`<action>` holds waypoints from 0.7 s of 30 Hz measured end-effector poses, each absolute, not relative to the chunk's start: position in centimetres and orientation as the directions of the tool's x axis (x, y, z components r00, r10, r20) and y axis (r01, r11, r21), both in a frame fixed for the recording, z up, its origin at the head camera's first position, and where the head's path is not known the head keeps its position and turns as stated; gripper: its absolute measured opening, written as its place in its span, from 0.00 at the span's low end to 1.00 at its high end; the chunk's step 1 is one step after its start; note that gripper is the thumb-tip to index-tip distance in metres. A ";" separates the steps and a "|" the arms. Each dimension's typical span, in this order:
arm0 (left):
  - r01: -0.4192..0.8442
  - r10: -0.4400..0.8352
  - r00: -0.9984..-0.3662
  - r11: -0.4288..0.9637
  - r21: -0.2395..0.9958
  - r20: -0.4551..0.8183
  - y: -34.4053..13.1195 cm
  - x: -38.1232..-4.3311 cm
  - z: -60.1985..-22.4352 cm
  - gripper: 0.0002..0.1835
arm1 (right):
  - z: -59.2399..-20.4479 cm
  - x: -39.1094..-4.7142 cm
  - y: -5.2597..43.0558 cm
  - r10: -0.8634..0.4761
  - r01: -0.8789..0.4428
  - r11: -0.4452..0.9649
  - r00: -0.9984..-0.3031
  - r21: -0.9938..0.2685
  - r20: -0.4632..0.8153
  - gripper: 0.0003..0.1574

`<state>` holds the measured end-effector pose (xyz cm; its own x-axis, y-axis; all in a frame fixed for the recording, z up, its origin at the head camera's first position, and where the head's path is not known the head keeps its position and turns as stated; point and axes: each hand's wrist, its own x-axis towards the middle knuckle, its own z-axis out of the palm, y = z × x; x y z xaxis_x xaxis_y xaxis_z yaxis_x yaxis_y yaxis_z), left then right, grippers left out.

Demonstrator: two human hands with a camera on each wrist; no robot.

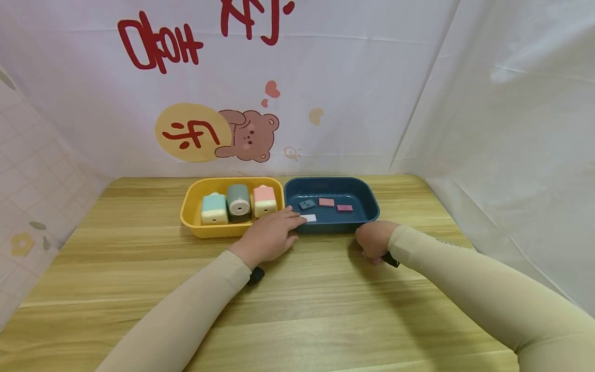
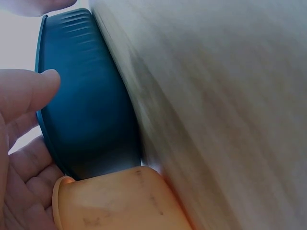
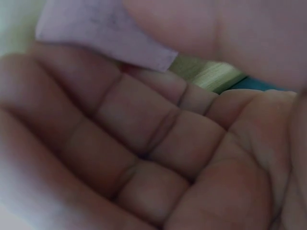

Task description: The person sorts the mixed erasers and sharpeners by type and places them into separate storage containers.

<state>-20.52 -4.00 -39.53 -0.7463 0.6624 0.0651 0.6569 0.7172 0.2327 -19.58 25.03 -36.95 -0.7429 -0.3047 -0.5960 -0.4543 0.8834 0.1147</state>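
My left hand [image 1: 270,235] reaches over the near left corner of a blue tray [image 1: 332,227], its fingertips close to a white eraser [image 1: 309,218]. In the left wrist view the thumb [image 2: 33,91] lies outside the blue wall, while the other fingers pass behind the rim; whether they touch the eraser is hidden. My right hand [image 1: 375,238], in front of the tray's near right corner, pinches a pale pink eraser [image 3: 96,31] between thumb and fingers. Grey-blue [image 1: 307,204], salmon [image 1: 326,202] and magenta [image 1: 344,208] erasers lie in the tray.
A yellow tray [image 1: 186,214] stands against the blue one's left side. Inside are a mint-and-cream [image 1: 214,207], a grey-and-white [image 1: 238,198] and a pink-and-cream [image 1: 264,200] pencil sharpener. Both trays sit near the back of the wooden table [image 1: 297,310], before a printed cloth [image 1: 348,93].
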 end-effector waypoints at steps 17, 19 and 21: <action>0.658 0.666 -0.743 0.711 0.248 0.060 -4.0 -20.5 -39.5 0.28 | -36.3 -19.4 24.6 -0.350 -0.503 0.855 -0.739 0.126 -0.576 0.17; 0.657 0.666 -0.744 0.711 0.250 0.063 -4.0 -20.5 -39.4 0.28 | -36.1 -19.4 24.4 -0.358 -0.512 0.848 -0.741 0.133 -0.568 0.18; 0.657 0.665 -0.744 0.712 0.249 0.062 -4.0 -20.6 -39.5 0.28 | -35.7 -19.4 24.3 -0.378 -0.527 0.840 -0.742 0.132 -0.554 0.17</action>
<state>-20.56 -3.98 -39.45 -0.7444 0.6649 0.0619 0.6566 0.7120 0.2488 -19.37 24.34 -35.72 -0.7416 -0.3785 -0.5539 -0.5270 0.8395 0.1320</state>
